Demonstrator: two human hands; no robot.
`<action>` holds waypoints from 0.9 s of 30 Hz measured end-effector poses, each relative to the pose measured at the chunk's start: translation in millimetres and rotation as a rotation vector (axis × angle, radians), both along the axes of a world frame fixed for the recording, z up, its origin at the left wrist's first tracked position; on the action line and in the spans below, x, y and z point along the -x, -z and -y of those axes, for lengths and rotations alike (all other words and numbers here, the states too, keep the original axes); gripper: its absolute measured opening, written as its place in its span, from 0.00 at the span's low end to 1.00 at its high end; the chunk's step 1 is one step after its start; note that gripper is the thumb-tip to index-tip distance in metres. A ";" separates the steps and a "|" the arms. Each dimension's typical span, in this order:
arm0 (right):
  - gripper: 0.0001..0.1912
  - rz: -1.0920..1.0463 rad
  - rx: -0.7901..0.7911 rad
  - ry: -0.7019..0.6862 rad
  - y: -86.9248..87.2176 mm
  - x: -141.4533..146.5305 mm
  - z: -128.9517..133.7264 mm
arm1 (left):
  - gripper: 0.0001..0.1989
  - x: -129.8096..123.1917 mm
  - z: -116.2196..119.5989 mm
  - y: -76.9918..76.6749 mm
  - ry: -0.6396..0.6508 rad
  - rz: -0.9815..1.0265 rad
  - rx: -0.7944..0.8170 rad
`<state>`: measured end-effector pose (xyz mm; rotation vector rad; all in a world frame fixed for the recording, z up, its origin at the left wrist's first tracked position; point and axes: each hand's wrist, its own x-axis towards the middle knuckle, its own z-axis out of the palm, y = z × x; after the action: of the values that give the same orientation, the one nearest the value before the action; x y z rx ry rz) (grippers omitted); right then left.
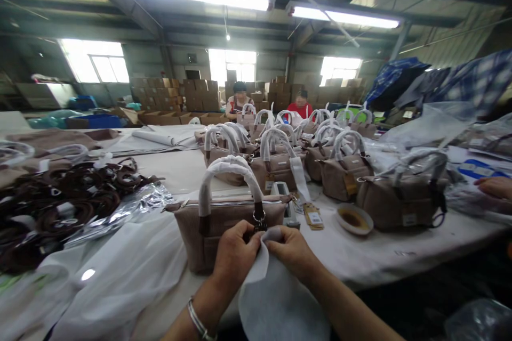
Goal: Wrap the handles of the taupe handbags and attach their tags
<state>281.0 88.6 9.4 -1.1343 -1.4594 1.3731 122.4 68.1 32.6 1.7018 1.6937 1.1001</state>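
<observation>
At the far left, dark straps [76,202] are lying in a tangled heap on the counter [186,170]. Shiny film [132,210] is lying just beside them, and white plastic [132,272] is spreading in front, toward the person. Farther right, a brown bag [232,213] is standing upright at the near side of the counter, its wrapped handles [230,164] arching above the zip [224,202]. A bracelet [197,321] is circling the left wrist. The left hand [235,250] is working in front of the bag, its fingers pinching the dark clip [260,222] under a handle's end; whether they are also catching the white sheet [284,298] I cannot tell. That sheet is hanging below both hands, and the right hand [294,250] is pinching its top edge between the fingers, just beside the left. Behind, more bags [280,168] are standing close together, with two people [302,109] sitting or standing beyond. Rightward, tags [313,217] are lying near a dish [356,228]; another bag is standing just past it. At the right edge, another person's hand [496,186] is showing.
</observation>
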 end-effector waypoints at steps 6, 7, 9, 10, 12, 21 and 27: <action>0.06 0.381 -0.358 0.037 -12.4 -13.7 1.6 | 0.11 17.2 -4.0 -16.1 0.122 0.088 0.083; 0.07 0.468 -0.474 0.051 -11.7 -15.0 2.7 | 0.12 19.2 -5.2 -18.1 0.144 0.161 0.142; 0.10 0.587 -0.642 0.073 -6.5 -14.2 6.5 | 0.13 21.4 -7.0 -20.3 0.159 0.349 0.261; 0.11 0.617 -0.682 0.078 -2.5 -12.0 9.2 | 0.14 21.5 -7.3 -20.5 0.161 0.450 0.309; 0.10 0.612 -0.699 0.064 6.2 -4.6 15.7 | 0.16 20.7 -6.8 -20.1 0.169 0.624 0.379; 0.17 0.596 -0.748 0.006 24.4 16.0 38.9 | 0.19 14.6 0.3 -13.2 0.285 0.820 0.496; 0.19 1.014 -0.803 0.019 37.1 9.6 50.7 | 0.19 2.9 2.6 -6.0 0.309 0.835 0.479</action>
<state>271.4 37.9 -27.7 -1.2942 -2.3560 0.0056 119.4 65.5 38.6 0.9472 1.0031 0.9556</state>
